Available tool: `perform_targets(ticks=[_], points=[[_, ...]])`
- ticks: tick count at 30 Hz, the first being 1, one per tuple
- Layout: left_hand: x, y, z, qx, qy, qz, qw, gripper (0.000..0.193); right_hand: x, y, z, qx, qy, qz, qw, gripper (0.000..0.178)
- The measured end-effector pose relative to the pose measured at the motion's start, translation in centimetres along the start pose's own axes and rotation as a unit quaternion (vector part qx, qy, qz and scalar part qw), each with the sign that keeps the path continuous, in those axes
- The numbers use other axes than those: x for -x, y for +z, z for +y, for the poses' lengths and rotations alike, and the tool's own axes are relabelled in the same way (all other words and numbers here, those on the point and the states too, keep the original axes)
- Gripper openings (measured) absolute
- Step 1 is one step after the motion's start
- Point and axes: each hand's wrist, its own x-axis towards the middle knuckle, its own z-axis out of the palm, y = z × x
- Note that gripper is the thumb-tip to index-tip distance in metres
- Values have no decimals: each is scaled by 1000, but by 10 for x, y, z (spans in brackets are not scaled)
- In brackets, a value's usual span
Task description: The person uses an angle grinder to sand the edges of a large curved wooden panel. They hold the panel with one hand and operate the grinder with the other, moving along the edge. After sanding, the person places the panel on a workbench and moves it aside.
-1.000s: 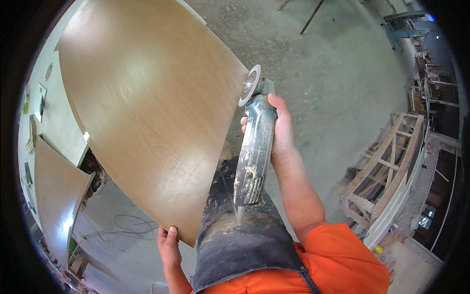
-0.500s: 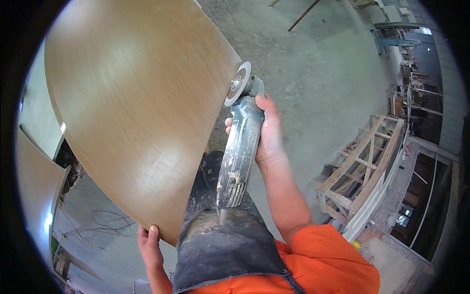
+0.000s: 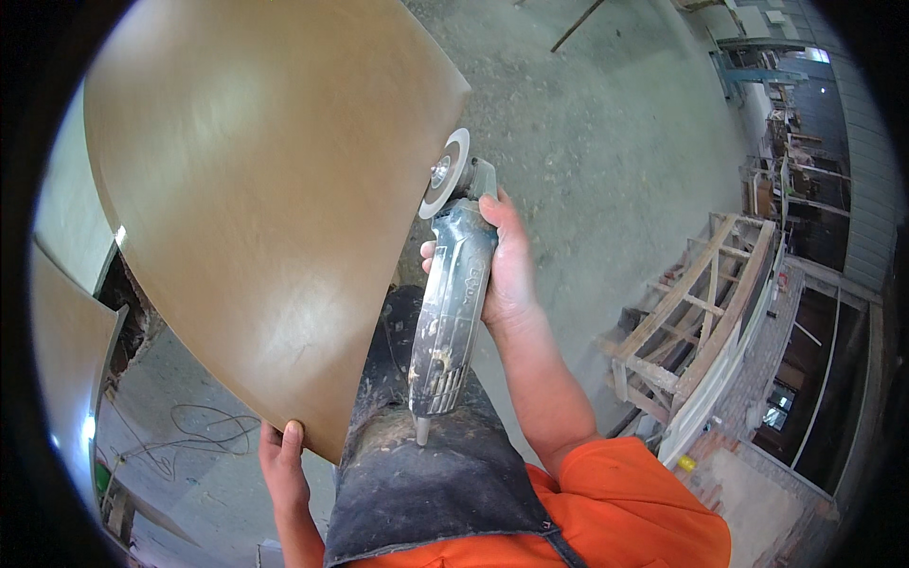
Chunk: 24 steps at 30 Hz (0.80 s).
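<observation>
A large brown panel with a glossy surface (image 3: 256,218) spans the left half of the view. My left hand (image 3: 282,450) grips its lower edge, thumb on top and fingers curled beneath. My right hand (image 3: 507,256) is wrapped round the body of a dusty, dark angle grinder (image 3: 445,331). The grinder's pale-rimmed cutting disc (image 3: 449,175) stands at the panel's right edge; whether it touches the edge I cannot tell. The grinder's rear end hangs over my dark, dusty apron (image 3: 426,483).
A wooden frame (image 3: 696,317) lies on the grey floor (image 3: 587,189) at the right. Another brown panel (image 3: 71,331) stands at the far left. A loose cable (image 3: 204,426) coils on the floor left of my left hand. A thin rod (image 3: 578,26) lies at the top.
My right hand and the grinder have shifted slightly left and the disc sits lower along the panel's right edge, nearer me. My left hand keeps its hold, slightly higher in view.
</observation>
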Motion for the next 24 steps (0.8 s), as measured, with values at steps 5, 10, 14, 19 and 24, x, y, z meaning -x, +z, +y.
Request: perform_targets(ticks=[5,10,14,19,24], points=[[-8,15,11,-12,0,-4,1000,66,-3,-8,5,-6,8,-1,1000,54],[-19,24,15,-30,2,-14,999,64,-2,-11,8,-10,18,9,1000,54],[-26,38,23,-24,18,-20,999,64,-6,-18,13,-10,16,4,1000,55],[-39,45,22,-34,16,-36,999,61,-8,-27,22,-28,20,16,999,55],[-52,55,23,-39,32,-47,998,55,-12,-32,26,-39,26,14,999,66]])
